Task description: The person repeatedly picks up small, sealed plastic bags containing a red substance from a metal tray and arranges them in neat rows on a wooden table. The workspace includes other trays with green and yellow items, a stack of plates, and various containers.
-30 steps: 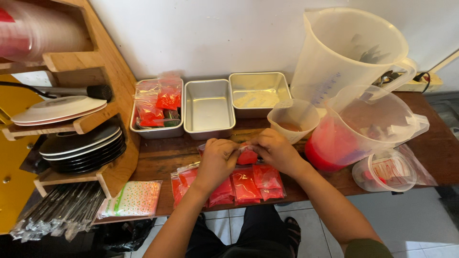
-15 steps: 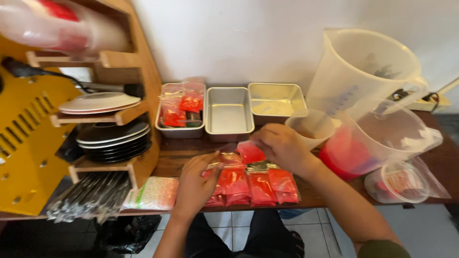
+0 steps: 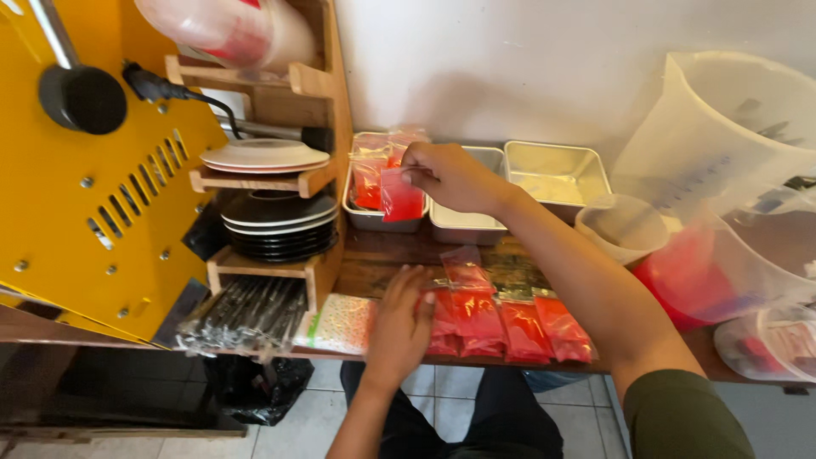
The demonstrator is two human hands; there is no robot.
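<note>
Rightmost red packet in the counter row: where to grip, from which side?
Grip the red packet by its near end at the counter edge, coming from the front. It lies flat, its left side touching a neighbour packet; the near end and right side look free. The left hand rests at the row's far-left end.

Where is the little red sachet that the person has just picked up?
In the head view, the red sachet hangs pinched in the right hand, left of centre, over the leftmost metal tray beside the wooden rack.

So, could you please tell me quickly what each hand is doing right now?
Left hand: open, flat on the row of red sachets.
Right hand: pinching one red sachet above the metal tray.
</note>
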